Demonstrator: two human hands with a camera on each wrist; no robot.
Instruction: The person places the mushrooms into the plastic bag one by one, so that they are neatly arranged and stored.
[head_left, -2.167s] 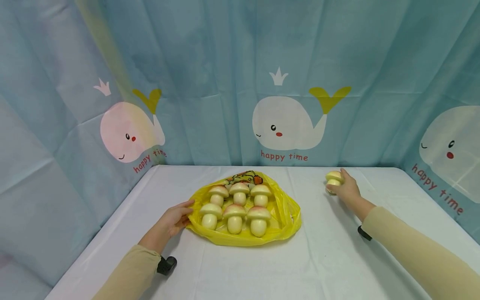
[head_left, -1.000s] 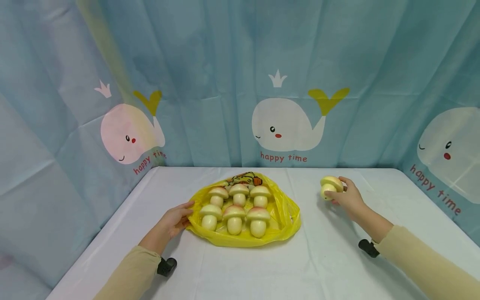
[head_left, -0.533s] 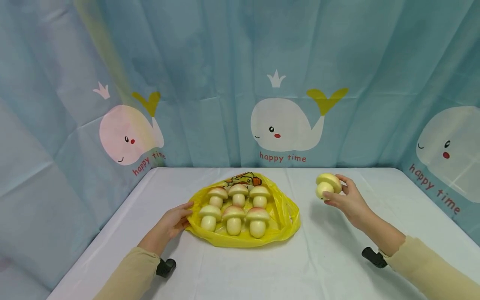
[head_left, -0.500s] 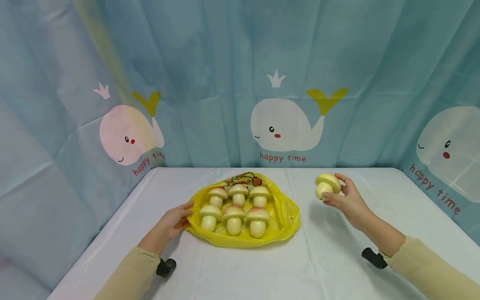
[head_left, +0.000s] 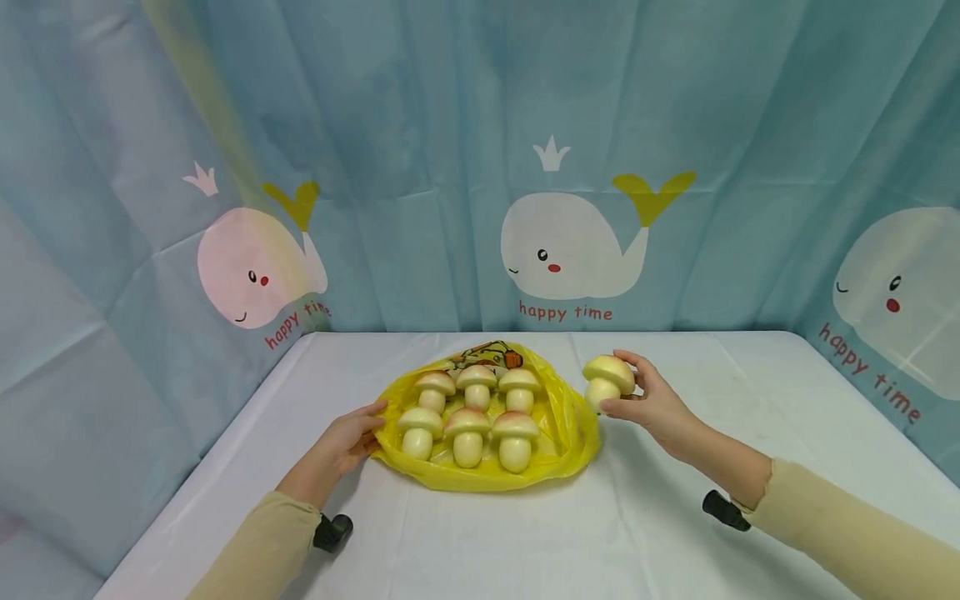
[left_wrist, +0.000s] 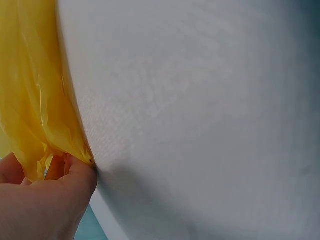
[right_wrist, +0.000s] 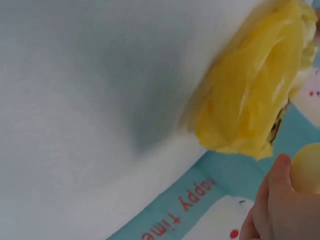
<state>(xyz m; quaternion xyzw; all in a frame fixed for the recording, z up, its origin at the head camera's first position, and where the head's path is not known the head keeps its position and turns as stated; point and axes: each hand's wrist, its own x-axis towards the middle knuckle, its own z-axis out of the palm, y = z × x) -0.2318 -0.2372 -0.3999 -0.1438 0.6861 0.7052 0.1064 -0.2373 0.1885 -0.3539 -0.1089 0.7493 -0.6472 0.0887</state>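
A yellow plastic bag (head_left: pixel 570 457) lies spread on the table with its mouth open. In it, toy mushrooms stand in two rows, a front one (head_left: pixel 514 454) among them, with cream stems and some pink-tinged caps. My left hand (head_left: pixel 347 440) grips the bag's left edge; in the left wrist view its fingers (left_wrist: pixel 80 172) curl on the yellow film. My right hand (head_left: pixel 663 412) holds another toy mushroom (head_left: pixel 608 377), slightly tilted, just beside the bag's right edge and above the table. The right wrist view shows only part of this mushroom (right_wrist: pixel 306 167).
A white cloth covers the table (head_left: pixel 480 550). Behind it hangs a blue curtain (head_left: pixel 420 167) printed with whales and lettering. Black wrist devices (head_left: pixel 332 532) sit under both sleeves.
My right hand has lifted the mushroom from the table's far right and carried it left to beside the bag. My left hand has stayed at the bag's edge.
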